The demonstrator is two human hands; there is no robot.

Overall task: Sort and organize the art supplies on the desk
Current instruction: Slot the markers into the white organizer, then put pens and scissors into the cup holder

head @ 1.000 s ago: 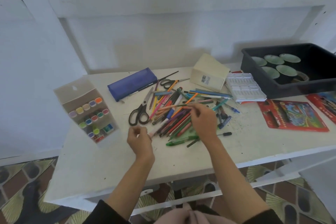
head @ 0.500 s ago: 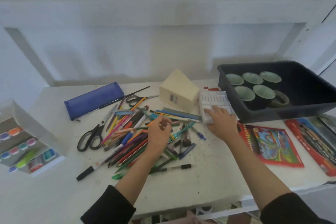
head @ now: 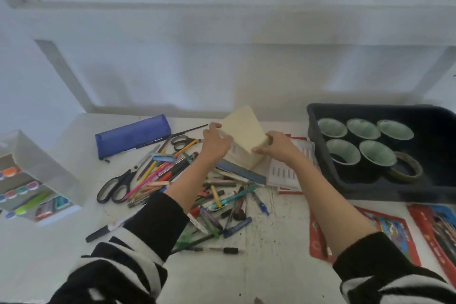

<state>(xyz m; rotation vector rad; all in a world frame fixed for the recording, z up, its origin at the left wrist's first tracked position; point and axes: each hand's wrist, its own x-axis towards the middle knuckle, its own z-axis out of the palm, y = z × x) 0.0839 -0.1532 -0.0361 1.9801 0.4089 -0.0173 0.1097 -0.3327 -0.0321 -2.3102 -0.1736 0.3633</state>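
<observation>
- The white desk (head: 271, 274) is crowded with loose supplies, so I judge the sorting to be at an early stage.
- Far right sits the black bin (head: 385, 191), with cups (head: 377, 155) inside it.
- The heap of pens and pencils (head: 172, 175) sprawls across the middle of the desk, unsorted, under both forearms.
- At the back of the desk, just past the heap, is the cream box (head: 243, 133). It's tilted, and I cannot tell whether its base is off the desk.
- The left hand (head: 216, 142) is curled round the box's left side. The right hand (head: 278, 147) clamps its right corner, so both are grasping it.
- The white tray (head: 283, 173) lies right beside the box.
- The step in hand looks like picking up the box. Next it needs carrying clear of the heap and setting upright on bare desk without dragging the tray.
</observation>
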